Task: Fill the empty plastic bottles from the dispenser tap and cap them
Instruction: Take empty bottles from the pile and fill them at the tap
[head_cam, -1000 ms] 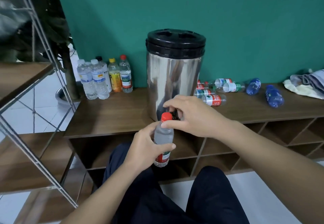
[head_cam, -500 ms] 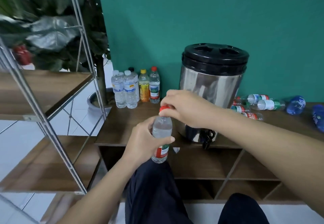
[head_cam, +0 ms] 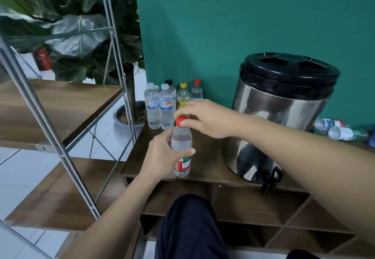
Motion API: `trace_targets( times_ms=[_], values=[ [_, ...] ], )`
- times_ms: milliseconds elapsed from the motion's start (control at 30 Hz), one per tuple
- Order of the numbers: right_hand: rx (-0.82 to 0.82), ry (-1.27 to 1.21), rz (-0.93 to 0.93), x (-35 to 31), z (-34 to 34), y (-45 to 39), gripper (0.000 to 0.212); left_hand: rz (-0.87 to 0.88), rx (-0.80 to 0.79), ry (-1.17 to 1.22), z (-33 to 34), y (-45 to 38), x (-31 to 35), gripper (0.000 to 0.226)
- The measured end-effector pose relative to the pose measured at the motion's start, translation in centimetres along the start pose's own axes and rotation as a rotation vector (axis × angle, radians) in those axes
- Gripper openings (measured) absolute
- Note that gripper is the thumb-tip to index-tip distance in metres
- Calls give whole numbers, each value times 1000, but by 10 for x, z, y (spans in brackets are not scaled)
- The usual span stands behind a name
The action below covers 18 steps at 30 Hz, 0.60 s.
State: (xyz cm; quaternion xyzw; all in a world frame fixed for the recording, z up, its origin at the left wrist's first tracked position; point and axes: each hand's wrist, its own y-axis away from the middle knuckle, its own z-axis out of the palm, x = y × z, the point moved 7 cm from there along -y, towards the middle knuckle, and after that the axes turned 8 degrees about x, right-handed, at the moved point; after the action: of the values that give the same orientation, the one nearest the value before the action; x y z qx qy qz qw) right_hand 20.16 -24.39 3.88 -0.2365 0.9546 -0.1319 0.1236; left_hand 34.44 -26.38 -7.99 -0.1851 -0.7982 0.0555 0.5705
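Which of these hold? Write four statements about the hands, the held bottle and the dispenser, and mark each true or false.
1. The left hand grips the red-labelled bottle. True.
2. The right hand rests on the dispenser tap. False: its fingers pinch the red cap.
3. The held bottle has no cap. False: the red cap sits on it.
4. The steel dispenser carries a black lid. True.

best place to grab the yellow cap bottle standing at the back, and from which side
Grip the yellow-capped bottle by its cap and neck, coming from above. It stands upright, hemmed in by the white-capped bottle and red-capped bottle, so its body is poorly exposed.
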Motion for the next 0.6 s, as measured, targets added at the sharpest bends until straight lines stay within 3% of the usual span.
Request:
trace_targets(
  times_ms=[367,600],
  values=[
    [170,-17,128,23,30,-56,22,-23,148,-62,-7,-51,-35,62],
    [249,-12,206,30,38,-58,25,-18,112,-71,-5,-67,-41,69]
  ],
)
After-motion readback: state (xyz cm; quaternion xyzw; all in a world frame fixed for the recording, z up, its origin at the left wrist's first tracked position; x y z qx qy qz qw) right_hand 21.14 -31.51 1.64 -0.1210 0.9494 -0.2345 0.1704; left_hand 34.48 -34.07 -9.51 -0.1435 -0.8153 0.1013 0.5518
